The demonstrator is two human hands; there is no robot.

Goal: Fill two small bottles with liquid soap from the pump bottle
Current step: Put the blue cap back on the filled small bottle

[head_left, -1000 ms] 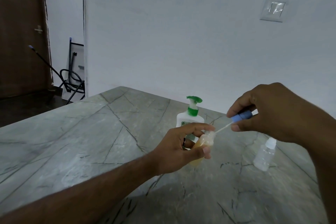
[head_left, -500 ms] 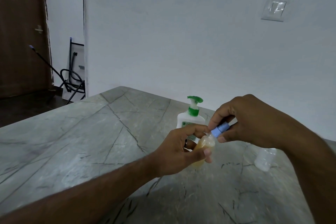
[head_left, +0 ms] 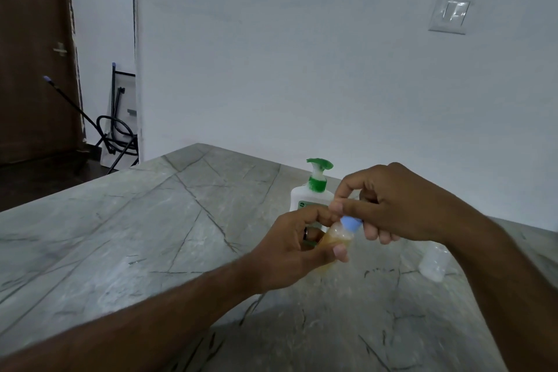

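Note:
My left hand (head_left: pixel 297 246) grips a small clear bottle (head_left: pixel 336 235) holding amber liquid soap, a little above the grey stone table (head_left: pixel 151 235). My right hand (head_left: pixel 389 205) pinches the blue cap (head_left: pixel 351 223) that sits on that bottle's neck. Behind both hands stands the white pump bottle (head_left: pixel 308 193) with its green pump head. A second small clear bottle (head_left: pixel 434 263) stands on the table to the right, partly hidden under my right forearm; its contents cannot be made out.
The table's far edge meets a white wall with a light switch (head_left: pixel 450 15). At the left, past the table, a brown door (head_left: pixel 33 54) and a folded black stand (head_left: pixel 120 136) lean by the wall.
My right hand brought the blue cap with its thin tube down and left from above the table onto the neck of the soap-filled bottle. My left hand kept holding the bottle.

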